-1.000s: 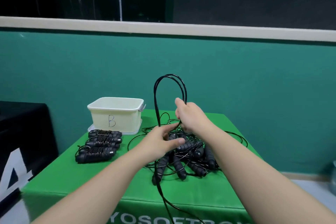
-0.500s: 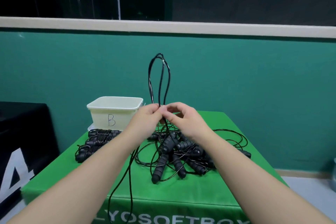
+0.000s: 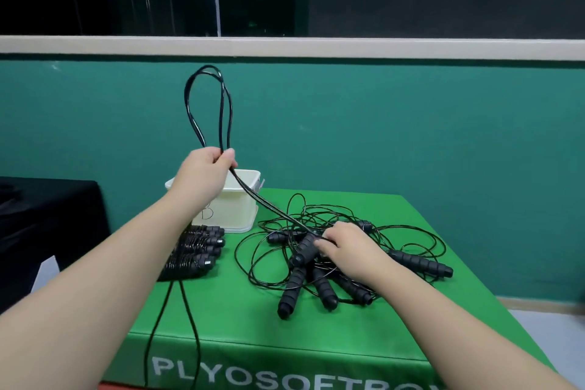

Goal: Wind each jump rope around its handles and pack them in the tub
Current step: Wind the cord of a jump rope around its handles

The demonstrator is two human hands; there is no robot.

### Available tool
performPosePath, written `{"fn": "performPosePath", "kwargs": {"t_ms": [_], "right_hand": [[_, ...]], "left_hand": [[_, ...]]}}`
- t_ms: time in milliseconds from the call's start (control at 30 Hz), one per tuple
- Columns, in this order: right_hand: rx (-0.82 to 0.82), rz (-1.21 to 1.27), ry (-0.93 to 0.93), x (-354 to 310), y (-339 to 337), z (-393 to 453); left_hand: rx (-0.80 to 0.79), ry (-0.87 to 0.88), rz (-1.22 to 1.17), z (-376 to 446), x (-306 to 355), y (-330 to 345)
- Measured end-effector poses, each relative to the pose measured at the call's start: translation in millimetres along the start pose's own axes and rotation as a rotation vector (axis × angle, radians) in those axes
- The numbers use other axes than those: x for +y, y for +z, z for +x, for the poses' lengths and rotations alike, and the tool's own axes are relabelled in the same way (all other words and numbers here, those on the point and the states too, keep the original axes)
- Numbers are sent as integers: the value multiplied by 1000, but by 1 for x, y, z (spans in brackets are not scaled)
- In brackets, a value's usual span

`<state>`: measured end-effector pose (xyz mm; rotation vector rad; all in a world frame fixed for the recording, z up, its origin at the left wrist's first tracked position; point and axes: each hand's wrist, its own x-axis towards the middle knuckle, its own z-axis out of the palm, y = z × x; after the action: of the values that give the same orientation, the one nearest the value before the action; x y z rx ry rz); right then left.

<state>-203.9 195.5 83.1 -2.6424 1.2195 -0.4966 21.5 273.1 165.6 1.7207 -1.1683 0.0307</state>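
My left hand (image 3: 204,172) is raised in front of the cream tub (image 3: 242,199) and grips a black jump rope cord (image 3: 207,104) folded into a tall loop above the fist. The cord runs down to the right to a black handle (image 3: 305,249) that my right hand (image 3: 343,244) holds on top of the tangled pile of ropes (image 3: 332,263). Wound jump ropes (image 3: 194,250) lie in a stack left of the pile, in front of the tub. Two strands of cord (image 3: 177,320) hang over the table's front edge.
The green table (image 3: 237,326) carries white lettering on its front. A black-draped table (image 3: 47,225) stands to the left. A teal wall with a pale ledge rises behind. One loose handle (image 3: 421,263) lies at the pile's right side.
My hands have parted. The left hand rose to the left with the looped cord. The right hand dropped to the pile and took hold of a handle.
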Motion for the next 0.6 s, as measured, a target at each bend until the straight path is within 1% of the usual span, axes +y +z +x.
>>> {"fn": "performPosePath", "kwargs": {"t_ms": [33, 133, 200, 233, 300, 367, 467, 533, 600], "right_hand": [[15, 57, 31, 2, 1, 0], [51, 179, 100, 0, -1, 2], [71, 245, 123, -2, -3, 6], [75, 281, 132, -3, -4, 8], [85, 333, 138, -3, -5, 12], [88, 339, 126, -3, -5, 15], [77, 356, 122, -5, -5, 19], [90, 415, 125, -7, -6, 22], [97, 474, 107, -8, -9, 24]], "left_hand": [[-68, -10, 71, 4, -7, 2], [-362, -116, 334, 19, -33, 13], [-426, -130, 476, 22, -39, 23], [-440, -115, 473, 20, -38, 29], [-498, -60, 350, 9, -33, 40], [-603, 26, 219, -10, -28, 54], [-777, 191, 127, -39, -22, 77], [-877, 242, 81, -58, -19, 95], [-900, 271, 54, -73, -16, 113]]}}
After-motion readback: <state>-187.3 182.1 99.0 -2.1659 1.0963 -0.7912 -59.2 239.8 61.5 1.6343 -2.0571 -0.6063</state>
